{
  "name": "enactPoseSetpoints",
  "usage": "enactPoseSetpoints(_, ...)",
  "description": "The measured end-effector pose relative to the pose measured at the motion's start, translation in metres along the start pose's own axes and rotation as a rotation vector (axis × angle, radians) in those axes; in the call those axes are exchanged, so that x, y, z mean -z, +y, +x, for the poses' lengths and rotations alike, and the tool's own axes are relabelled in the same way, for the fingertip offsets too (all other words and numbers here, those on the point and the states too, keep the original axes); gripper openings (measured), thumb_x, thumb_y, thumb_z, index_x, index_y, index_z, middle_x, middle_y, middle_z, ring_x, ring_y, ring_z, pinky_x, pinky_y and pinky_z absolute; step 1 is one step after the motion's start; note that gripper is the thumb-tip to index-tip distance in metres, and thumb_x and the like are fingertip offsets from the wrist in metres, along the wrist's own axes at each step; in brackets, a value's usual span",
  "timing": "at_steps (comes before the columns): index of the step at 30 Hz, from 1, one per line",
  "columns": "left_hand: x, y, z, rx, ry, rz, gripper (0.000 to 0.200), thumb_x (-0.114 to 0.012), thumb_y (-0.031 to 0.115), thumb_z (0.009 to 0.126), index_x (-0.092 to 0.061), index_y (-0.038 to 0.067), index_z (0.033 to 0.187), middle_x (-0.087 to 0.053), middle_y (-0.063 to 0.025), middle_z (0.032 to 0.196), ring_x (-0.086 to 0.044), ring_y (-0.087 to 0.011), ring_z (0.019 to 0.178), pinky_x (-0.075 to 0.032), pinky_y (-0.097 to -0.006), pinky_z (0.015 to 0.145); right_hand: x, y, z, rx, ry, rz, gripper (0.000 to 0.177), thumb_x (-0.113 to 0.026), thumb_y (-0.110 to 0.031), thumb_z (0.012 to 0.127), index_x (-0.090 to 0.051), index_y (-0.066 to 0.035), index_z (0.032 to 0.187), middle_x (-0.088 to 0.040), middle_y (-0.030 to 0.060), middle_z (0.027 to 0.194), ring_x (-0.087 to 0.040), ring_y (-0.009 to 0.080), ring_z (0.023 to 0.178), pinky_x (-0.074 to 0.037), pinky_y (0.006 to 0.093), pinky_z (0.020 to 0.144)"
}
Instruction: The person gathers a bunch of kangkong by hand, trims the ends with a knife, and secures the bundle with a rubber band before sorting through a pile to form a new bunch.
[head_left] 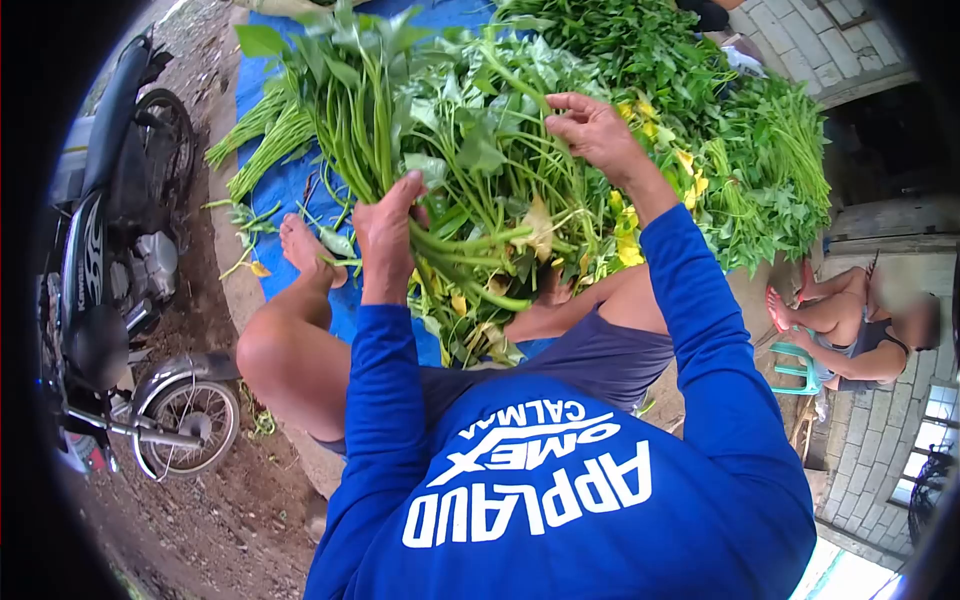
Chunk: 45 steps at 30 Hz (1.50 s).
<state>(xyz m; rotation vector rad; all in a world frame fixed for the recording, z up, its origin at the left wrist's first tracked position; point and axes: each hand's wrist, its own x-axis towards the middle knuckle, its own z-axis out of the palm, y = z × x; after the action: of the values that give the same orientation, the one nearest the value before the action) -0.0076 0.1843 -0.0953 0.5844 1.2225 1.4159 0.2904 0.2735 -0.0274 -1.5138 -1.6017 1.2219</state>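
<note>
While my left hand (385, 235) was clamped round the lower stems of the bunch (470, 190), holding it upright over my lap, my right hand (595, 130) was up among the top leaves with its fingers bent. Whether they had closed on a leaf could not be told.

The step in hand was judged to be sorting: picking poor leaves out of a gathered bunch. In my judgement the next move called for a firm left grip low on the stems. The right hand would then need to pull cleanly, without dragging sound stalks loose.

The bunch was long-stemmed and green, broad-leaved at the top. Several leaves lower down were yellowed and limp. It stood above a blue tarp (290, 185), with more greens (770, 170) heaped behind. A motorbike (120, 260) stood to my left, and another person (850, 335) sat to my right.
</note>
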Motion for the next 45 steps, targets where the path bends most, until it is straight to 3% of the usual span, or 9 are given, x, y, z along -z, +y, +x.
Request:
enactPoseSetpoints(6,-0.025,0.005,0.015,0.021,-0.075,-0.069,0.025,-0.083,0.013,0.09,-0.07,0.0,0.108,-0.074,-0.008,0.094,-0.072,-0.0194,0.073,-0.056,-0.0292,0.059,-0.091,0.001,-0.028,0.373,-0.079,-0.286,0.037,-0.073,-0.012,0.099,-0.07,-0.002,0.134,-0.072,0.0009,0.099,-0.064,0.0094,0.09,-0.054,0.0275,0.082)
enactPoseSetpoints(10,-0.019,-0.005,0.022,0.074,-0.114,-0.101,0.015,-0.079,0.007,0.091,-0.073,-0.003,0.1,-0.075,-0.0091,0.09,-0.073,-0.0196,0.075,-0.059,-0.0301,0.064,-0.095,0.0,-0.036,0.105,-0.242,0.071,0.03,-0.067,-0.008,0.099,-0.073,-0.001,0.127,-0.075,0.0046,0.106,-0.068,0.0113,0.097,-0.056,0.0296,0.088)
enactPoseSetpoints(18,-0.003,-0.014,0.025,0.194,-0.042,-0.115,0.014,-0.078,0.01,0.089,-0.074,-0.003,0.093,-0.075,-0.0104,0.086,-0.073,-0.0192,0.076,-0.062,-0.0323,0.068,-0.059,0.0,-0.08,-0.099,-0.596,0.038,0.038,-0.056,-0.003,0.091,-0.072,-0.003,0.125,-0.075,0.007,0.118,-0.068,0.0134,0.104,-0.055,0.0303,0.095)
enactPoseSetpoints(25,0.005,-0.021,0.027,0.229,-0.014,-0.07,0.015,-0.078,0.012,0.091,-0.074,-0.001,0.098,-0.075,-0.0102,0.091,-0.072,-0.0202,0.076,-0.064,-0.0339,0.074,-0.054,-0.008,-0.108,0.334,-0.533,-0.397,0.054,-0.063,-0.009,0.08,-0.067,-0.009,0.134,-0.074,0.0106,0.119,-0.068,0.0286,0.112,-0.053,0.0425,0.103)
enactPoseSetpoints(31,0.01,-0.025,0.032,0.17,0.039,-0.103,0.017,-0.079,0.011,0.09,-0.074,-0.003,0.099,-0.075,-0.0119,0.09,-0.074,-0.0221,0.076,-0.063,-0.0339,0.07,-0.073,-0.002,-0.132,0.582,-0.5,-0.468,0.027,-0.071,-0.023,0.09,-0.079,-0.006,0.11,-0.07,0.0098,0.093,-0.065,0.0296,0.09,-0.05,0.0443,0.081)
enactPoseSetpoints(34,0.011,-0.028,0.036,0.118,0.054,-0.102,0.016,-0.081,0.008,0.089,-0.074,-0.004,0.097,-0.075,-0.0121,0.088,-0.074,-0.0226,0.075,-0.063,-0.0342,0.069,-0.085,0.004,-0.145,0.328,-0.452,-0.344,0.026,-0.081,-0.029,0.087,-0.078,-0.004,0.095,-0.067,0.0104,0.083,-0.064,0.0298,0.084,-0.05,0.0436,0.078)
enactPoseSetpoints(40,0.02,-0.027,0.044,0.093,0.102,-0.123,0.015,-0.081,0.007,0.089,-0.074,-0.003,0.097,-0.075,-0.012,0.089,-0.074,-0.0225,0.077,-0.063,-0.0355,0.07,-0.085,-0.023,-0.175,0.596,-0.187,-0.33,0.012,-0.082,-0.011,0.082,-0.074,-0.002,0.085,-0.062,0.0086,0.079,-0.059,0.0268,0.078,-0.048,0.0374,0.07)
enactPoseSetpoints(43,0.025,-0.029,0.051,0.09,0.197,-0.178,0.015,-0.08,0.007,0.089,-0.074,-0.006,0.095,-0.075,-0.0141,0.086,-0.073,-0.0229,0.074,-0.061,-0.0344,0.065,-0.075,-0.042,-0.197,0.577,-0.139,-0.188,0.01,-0.078,-0.009,0.08,-0.069,-0.005,0.077,-0.059,0.0089,0.079,-0.057,0.0265,0.076,-0.048,0.0384,0.071)
enactPoseSetpoints(45,0.03,-0.03,0.055,0.121,0.223,-0.212,0.015,-0.079,0.009,0.09,-0.075,-0.005,0.095,-0.074,-0.0139,0.086,-0.073,-0.0237,0.074,-0.062,-0.0352,0.066,-0.074,-0.041,-0.202,0.437,-0.132,-0.023,0.009,-0.075,-0.008,0.088,-0.068,-0.004,0.091,-0.06,0.0109,0.082,-0.06,0.029,0.077,-0.05,0.0399,0.071)
